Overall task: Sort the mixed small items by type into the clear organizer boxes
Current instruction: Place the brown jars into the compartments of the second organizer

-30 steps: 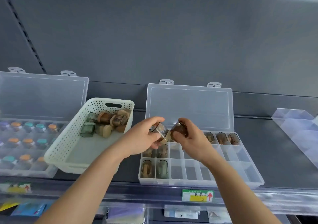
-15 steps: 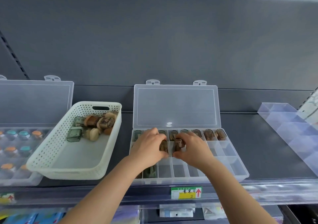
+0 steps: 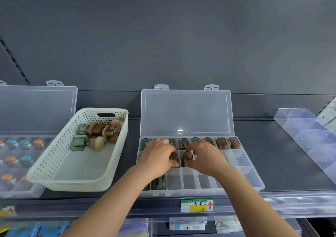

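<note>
A: Where are the hands?

B: Both are down in the middle row of the clear organizer box (image 3: pixel 254 181). The left hand (image 3: pixel 156 157) has its fingers curled over a brown translucent case (image 3: pixel 173 157), thumb on its near end. Most of that case is hidden under the knuckles.

A: And the other one?

B: The right hand (image 3: pixel 209 159) pinches a second brown case (image 3: pixel 188 157) between thumb and forefinger. It stands in the compartment just beside the left thumb. The remaining fingers are loosely spread above it.

A: What lies past the fingertips?

B: The back row of brown cases (image 3: pixel 221 143), then the open lid (image 3: pixel 185 113) standing upright. Under the left wrist a green case (image 3: pixel 158 182) sits in the front row.

A: The unsorted pieces?

B: Well out from the back of the left hand, in a white perforated basket (image 3: pixel 54 165): green, brown and beige cases (image 3: pixel 99 143) heaped at its far end. Beyond the basket is another organizer box (image 3: pixel 23 191) with orange and teal caps. Out past the right hand's little finger lies a clear divider tray (image 3: pixel 305 131).
</note>
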`<state>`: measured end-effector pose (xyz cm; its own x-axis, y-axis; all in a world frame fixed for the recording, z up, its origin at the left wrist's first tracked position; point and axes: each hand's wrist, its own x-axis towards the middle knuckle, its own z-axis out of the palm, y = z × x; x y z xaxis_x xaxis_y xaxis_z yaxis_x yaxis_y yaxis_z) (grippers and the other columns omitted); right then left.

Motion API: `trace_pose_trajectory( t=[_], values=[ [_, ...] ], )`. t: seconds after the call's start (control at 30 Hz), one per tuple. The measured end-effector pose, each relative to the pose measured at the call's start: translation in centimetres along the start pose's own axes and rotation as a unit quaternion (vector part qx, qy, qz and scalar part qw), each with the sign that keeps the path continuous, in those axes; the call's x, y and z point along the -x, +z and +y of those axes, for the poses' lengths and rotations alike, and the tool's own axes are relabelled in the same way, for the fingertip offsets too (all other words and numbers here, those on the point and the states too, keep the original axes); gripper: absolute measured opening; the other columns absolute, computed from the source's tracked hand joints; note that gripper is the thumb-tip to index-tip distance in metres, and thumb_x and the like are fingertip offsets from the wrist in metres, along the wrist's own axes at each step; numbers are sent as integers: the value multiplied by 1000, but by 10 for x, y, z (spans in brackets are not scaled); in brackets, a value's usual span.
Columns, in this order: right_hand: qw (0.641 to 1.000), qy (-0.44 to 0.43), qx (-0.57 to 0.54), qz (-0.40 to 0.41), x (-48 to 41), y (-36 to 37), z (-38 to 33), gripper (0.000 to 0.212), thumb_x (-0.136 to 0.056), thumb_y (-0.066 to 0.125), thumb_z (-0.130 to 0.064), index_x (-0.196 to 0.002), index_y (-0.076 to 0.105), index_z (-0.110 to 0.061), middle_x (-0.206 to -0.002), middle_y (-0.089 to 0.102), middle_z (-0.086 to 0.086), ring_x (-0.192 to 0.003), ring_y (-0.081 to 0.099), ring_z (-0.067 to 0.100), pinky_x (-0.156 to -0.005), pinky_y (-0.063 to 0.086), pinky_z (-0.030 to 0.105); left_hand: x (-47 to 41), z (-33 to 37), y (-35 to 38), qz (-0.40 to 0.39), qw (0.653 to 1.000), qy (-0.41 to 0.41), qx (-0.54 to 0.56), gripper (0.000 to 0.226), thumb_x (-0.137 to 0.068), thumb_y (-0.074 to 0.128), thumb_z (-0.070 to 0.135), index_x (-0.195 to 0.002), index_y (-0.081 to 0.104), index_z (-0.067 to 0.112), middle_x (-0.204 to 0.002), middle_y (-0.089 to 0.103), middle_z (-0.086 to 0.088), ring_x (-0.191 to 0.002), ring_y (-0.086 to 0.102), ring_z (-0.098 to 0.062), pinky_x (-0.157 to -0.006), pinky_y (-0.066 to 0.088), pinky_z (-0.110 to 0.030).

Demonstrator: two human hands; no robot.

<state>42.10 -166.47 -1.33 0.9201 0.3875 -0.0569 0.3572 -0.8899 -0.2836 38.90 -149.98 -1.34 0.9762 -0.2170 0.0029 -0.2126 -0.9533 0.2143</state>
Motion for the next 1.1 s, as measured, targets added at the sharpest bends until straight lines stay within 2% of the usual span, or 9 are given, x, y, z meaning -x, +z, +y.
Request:
trace_pose_trajectory(
  t=[0.13, 0.3, 0.47, 0.6, 0.7, 0.83, 0.93, 1.1],
  values=[
    [1000, -1, 2, -20, -3, -4, 0, 42, -79, 67, -38, -117, 60, -21, -110, 59, 0, -99, 56, 18, -84, 50, 31, 2, -3, -3, -4, 1000, 3, 28, 49, -90, 58, 45, -133, 55, 22, -123, 54, 2, -115, 47, -15, -96, 42, -30],
    [999, -34, -16, 35, -12, -7, -15, 32, -84, 64, -34, -113, 61, -21, -101, 57, -1, -90, 56, 17, -77, 48, 27, 5, -18, -21, 50, 998, 1, 45, 41, -93, 56, 38, -131, 56, 24, -121, 54, 5, -114, 48, -11, -91, 39, -24],
    [990, -107, -38, 80, -25, -3, -47, 32, -87, 61, -28, -118, 63, -22, -108, 61, -1, -94, 60, 18, -77, 47, 25, 17, -55, -50, 121, 992, -26, 15, 31, -95, 53, 29, -125, 61, 25, -114, 56, 7, -111, 47, -12, -86, 41, -26],
    [981, -168, -48, 88, -43, -1, -85, 32, -90, 59, -29, -121, 62, -23, -119, 60, -2, -106, 57, 18, -88, 48, 29, 29, -99, -65, 154, 983, -98, -34, 28, -93, 53, 21, -118, 65, 23, -109, 59, 3, -106, 52, -18, -88, 44, -33],
    [972, -215, -36, 82, -62, 1, -118, 33, -90, 58, -31, -122, 61, -21, -121, 60, -1, -113, 51, 19, -91, 46, 31, 36, -137, -65, 123, 976, -165, -73, 29, -90, 53, 20, -118, 63, 20, -111, 57, 1, -106, 51, -20, -89, 45, -35],
    [967, -244, 32, 62, -97, 15, -156, 39, -88, 57, -42, -119, 61, -19, -116, 62, 2, -111, 47, 24, -94, 43, 37, 41, -181, -53, 57, 973, -213, -62, 40, -90, 55, 25, -129, 50, 14, -129, 51, -2, -117, 48, -21, -96, 44, -36],
    [972, -222, 67, 43, -116, 28, -177, 51, -85, 57, -49, -127, 53, -21, -119, 58, 4, -111, 45, 26, -96, 41, 37, 36, -201, -47, 39, 979, -194, -55, 56, -90, 57, 16, -142, 37, 13, -144, 42, -2, -130, 41, -22, -105, 39, -37],
    [976, -167, 130, 51, -132, 36, -192, 45, -86, 55, -47, -121, 55, -18, -115, 54, 6, -109, 42, 25, -91, 39, 34, 21, -219, -46, 47, 987, -138, -72, 50, -84, 58, 6, -132, 49, 16, -132, 52, 2, -119, 47, -21, -94, 42, -34]
  ],
)
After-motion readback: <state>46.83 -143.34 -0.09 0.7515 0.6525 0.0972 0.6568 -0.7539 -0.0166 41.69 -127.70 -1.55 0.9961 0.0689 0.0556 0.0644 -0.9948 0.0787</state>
